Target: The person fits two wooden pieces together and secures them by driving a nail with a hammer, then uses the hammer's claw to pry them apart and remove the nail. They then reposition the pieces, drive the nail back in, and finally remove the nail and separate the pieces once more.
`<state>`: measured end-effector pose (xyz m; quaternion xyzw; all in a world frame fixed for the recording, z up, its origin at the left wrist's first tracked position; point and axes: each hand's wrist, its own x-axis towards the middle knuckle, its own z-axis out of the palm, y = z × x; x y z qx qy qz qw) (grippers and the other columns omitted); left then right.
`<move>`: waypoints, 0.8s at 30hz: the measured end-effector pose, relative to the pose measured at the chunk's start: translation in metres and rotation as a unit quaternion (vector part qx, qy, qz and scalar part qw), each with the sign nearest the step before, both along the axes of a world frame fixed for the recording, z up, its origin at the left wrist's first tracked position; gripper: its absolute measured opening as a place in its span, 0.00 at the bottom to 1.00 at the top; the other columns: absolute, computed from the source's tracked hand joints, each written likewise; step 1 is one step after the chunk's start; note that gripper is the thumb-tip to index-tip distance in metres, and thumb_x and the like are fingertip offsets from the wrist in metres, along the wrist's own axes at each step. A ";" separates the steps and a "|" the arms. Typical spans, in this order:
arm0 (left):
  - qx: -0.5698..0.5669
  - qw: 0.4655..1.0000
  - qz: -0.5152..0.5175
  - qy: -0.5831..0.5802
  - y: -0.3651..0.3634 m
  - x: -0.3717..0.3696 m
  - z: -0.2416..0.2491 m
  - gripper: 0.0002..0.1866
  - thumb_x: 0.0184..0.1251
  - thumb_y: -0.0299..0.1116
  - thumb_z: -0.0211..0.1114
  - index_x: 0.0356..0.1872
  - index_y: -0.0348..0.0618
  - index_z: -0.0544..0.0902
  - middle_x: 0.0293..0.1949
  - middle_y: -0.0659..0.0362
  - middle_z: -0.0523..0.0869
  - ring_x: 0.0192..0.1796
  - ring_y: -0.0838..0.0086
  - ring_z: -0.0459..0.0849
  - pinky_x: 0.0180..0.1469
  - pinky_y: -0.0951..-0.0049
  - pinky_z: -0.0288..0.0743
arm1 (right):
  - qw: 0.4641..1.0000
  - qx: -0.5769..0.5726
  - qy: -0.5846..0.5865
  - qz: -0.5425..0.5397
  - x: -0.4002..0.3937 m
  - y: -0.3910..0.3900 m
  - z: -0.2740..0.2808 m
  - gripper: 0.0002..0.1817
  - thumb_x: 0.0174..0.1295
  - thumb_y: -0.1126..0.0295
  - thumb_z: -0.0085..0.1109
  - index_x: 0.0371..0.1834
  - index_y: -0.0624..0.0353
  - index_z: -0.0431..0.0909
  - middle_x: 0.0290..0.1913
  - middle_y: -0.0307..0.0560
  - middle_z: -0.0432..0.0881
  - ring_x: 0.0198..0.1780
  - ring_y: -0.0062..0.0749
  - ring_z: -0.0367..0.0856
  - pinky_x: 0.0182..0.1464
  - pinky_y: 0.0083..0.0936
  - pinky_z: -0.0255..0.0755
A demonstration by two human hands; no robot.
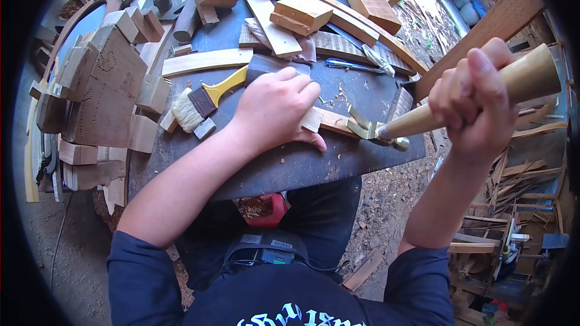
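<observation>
2 hands are clamped, the left hand [275, 108] pinning a small wood strip [329, 122] to the dark counter [302, 166], the right hand [474, 99] gripping a wooden-handled chisel [386, 130] whose blade, if it skids, could cut the left fingertips just beside it.

1. Light gothic-style lettering is showing on the person's dark shirt [290, 308], at bottom edge; cut off by the frame, can't be read.
2. No other text, labels, nos. or signs are showing legibly anywhere.
</observation>
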<state>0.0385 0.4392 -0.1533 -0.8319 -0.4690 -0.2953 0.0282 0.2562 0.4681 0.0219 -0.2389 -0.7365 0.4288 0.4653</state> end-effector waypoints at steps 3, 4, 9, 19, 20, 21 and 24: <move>0.029 1.000 0.003 -0.005 0.000 0.002 -0.005 0.41 0.37 0.75 0.73 0.31 0.44 0.77 0.33 0.59 0.79 0.41 0.64 0.82 0.45 0.67 0.79 | 1.000 -0.013 -0.004 0.018 -0.012 -0.004 -0.002 0.14 0.77 0.71 0.49 0.29 0.54 0.63 0.12 0.31 0.57 0.09 0.17 0.53 0.13 0.21 0.58; 0.023 1.000 0.002 -0.004 0.000 0.001 -0.004 0.41 0.37 0.75 0.73 0.31 0.44 0.77 0.33 0.59 0.79 0.41 0.64 0.82 0.46 0.67 0.79 | 0.999 -0.018 0.000 0.028 -0.016 -0.005 -0.002 0.14 0.77 0.71 0.50 0.29 0.54 0.64 0.12 0.31 0.58 0.09 0.17 0.53 0.13 0.21 0.57; -0.028 0.999 0.009 0.017 -0.001 0.001 0.004 0.41 0.39 0.74 0.72 0.35 0.42 0.80 0.36 0.58 0.83 0.45 0.66 0.84 0.49 0.68 0.80 | 0.997 0.040 -0.009 -0.067 -0.045 -0.009 -0.002 0.13 0.74 0.71 0.56 0.29 0.56 0.67 0.14 0.31 0.58 0.10 0.15 0.54 0.13 0.20 0.56; -0.018 0.999 0.006 0.028 -0.002 0.001 0.003 0.42 0.38 0.75 0.71 0.36 0.42 0.79 0.36 0.58 0.82 0.46 0.66 0.84 0.49 0.68 0.80 | 0.997 0.021 -0.056 -0.056 -0.056 -0.007 -0.001 0.14 0.70 0.73 0.62 0.27 0.56 0.68 0.14 0.30 0.60 0.11 0.14 0.57 0.14 0.19 0.55; -0.020 0.999 0.008 0.026 -0.002 0.001 0.004 0.42 0.38 0.75 0.71 0.36 0.42 0.79 0.36 0.58 0.82 0.46 0.66 0.84 0.49 0.68 0.80 | 0.998 0.008 -0.035 -0.046 -0.062 -0.009 0.000 0.11 0.69 0.74 0.64 0.30 0.59 0.72 0.14 0.30 0.61 0.12 0.13 0.58 0.14 0.18 0.54; -0.016 0.999 0.004 0.028 -0.002 0.001 0.004 0.42 0.38 0.75 0.71 0.36 0.42 0.79 0.36 0.58 0.82 0.46 0.66 0.84 0.49 0.68 0.80 | 0.998 0.004 -0.031 -0.048 -0.066 -0.009 0.000 0.11 0.70 0.73 0.63 0.30 0.59 0.72 0.14 0.30 0.61 0.12 0.13 0.57 0.14 0.18 0.55; -0.009 0.999 0.001 0.034 -0.002 0.000 0.004 0.43 0.38 0.76 0.70 0.36 0.42 0.79 0.37 0.58 0.82 0.47 0.66 0.84 0.49 0.67 0.80 | 0.998 -0.001 -0.026 -0.051 -0.066 -0.003 -0.006 0.10 0.71 0.73 0.60 0.32 0.58 0.71 0.14 0.29 0.60 0.12 0.13 0.56 0.15 0.19 0.55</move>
